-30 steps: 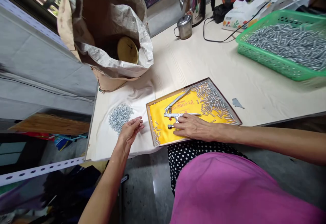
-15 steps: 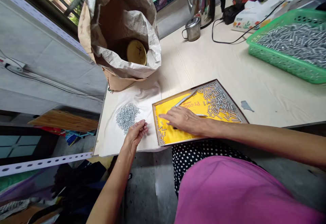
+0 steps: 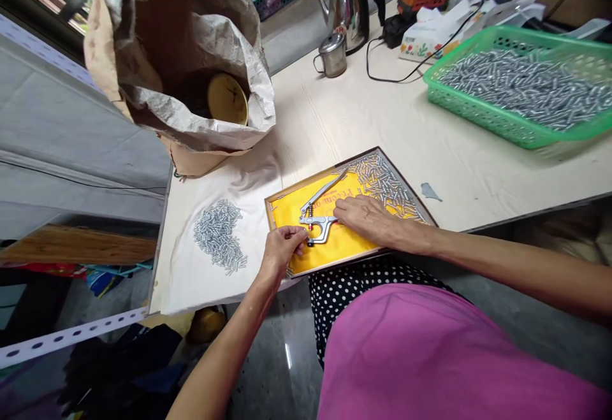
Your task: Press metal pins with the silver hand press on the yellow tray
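A shallow brown-rimmed tray [image 3: 270,201] with a yellow lining lies at the table's near edge. Silver hand pliers [image 3: 317,210] rest on the lining, jaws toward the left. My right hand [image 3: 365,217] lies over the lower handle of the pliers, fingers curled on it. My left hand [image 3: 282,247] is pinched at the jaws of the pliers, fingertips together on something too small to make out. Several small metal pins [image 3: 382,181] fill the tray's far right corner.
A heap of metal pins [image 3: 218,235] lies on white cloth left of the tray. Behind it stands a big open paper sack [image 3: 191,57]. A green basket [image 3: 482,111] full of pins sits at the back right, with a kettle [image 3: 351,6] and a metal cup [image 3: 333,55] further back.
My left hand has moved right from the cloth to the jaws of the pliers. My right hand has shifted right onto the handle, uncovering the pliers' head.
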`<action>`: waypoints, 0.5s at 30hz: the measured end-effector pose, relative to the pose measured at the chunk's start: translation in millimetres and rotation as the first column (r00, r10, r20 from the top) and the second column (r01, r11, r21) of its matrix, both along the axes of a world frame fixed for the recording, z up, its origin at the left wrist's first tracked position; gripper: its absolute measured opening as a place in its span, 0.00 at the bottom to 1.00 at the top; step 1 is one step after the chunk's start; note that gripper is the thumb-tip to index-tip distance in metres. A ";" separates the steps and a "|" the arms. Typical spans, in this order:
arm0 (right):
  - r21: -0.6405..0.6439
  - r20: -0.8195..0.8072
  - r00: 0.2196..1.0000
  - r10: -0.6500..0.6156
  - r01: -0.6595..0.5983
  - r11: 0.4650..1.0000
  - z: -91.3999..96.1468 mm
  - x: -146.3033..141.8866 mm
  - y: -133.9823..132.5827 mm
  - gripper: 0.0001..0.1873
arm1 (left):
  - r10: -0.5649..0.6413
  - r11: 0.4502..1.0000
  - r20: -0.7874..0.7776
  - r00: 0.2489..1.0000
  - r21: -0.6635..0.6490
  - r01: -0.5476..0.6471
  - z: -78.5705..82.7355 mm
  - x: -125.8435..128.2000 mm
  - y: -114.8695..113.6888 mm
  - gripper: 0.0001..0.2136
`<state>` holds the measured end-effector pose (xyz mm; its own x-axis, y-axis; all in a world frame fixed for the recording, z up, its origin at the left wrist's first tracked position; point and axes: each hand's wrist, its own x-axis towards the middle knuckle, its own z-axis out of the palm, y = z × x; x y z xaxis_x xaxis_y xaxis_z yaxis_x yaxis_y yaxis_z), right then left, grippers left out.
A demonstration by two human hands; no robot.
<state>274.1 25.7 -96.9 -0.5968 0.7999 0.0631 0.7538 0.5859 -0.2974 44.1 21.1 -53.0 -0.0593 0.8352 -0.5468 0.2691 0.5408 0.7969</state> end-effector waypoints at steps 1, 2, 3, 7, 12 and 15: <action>0.002 -0.014 1.000 0.026 -0.026 1.000 2.8 1.7 -1.4 0.11 | -0.027 0.999 -0.021 0.999 -0.018 0.027 -1.5 0.5 0.6 0.13; 0.005 -0.027 0.999 0.045 -0.045 0.999 5.3 3.4 -2.9 0.11 | -0.050 0.998 -0.041 0.998 -0.042 0.048 -2.6 0.4 0.8 0.13; 0.009 -0.037 0.998 0.053 -0.052 0.999 7.1 5.0 -4.4 0.11 | -0.066 0.996 -0.059 0.996 -0.067 0.062 -3.3 0.0 0.8 0.13; 0.004 -0.047 0.998 0.047 -0.047 0.999 6.0 7.3 -7.3 0.11 | -0.099 0.989 -0.092 0.991 -0.116 0.088 -3.5 0.1 1.4 0.14; 0.043 -0.037 0.999 0.037 -0.035 0.998 -2.7 4.8 -5.9 0.11 | -0.153 0.978 -0.098 0.983 -0.161 0.136 -1.4 4.8 5.8 0.15; 0.054 -0.039 0.999 0.035 -0.033 0.998 -3.9 4.7 -5.8 0.11 | -0.168 0.973 -0.115 0.979 -0.182 0.145 -1.6 5.9 6.9 0.15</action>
<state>278.8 20.0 -100.8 -0.6196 0.7742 0.1297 0.7214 0.6267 -0.2947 49.9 28.0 -54.6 -0.0145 0.7340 -0.6790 0.4554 0.6094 0.6490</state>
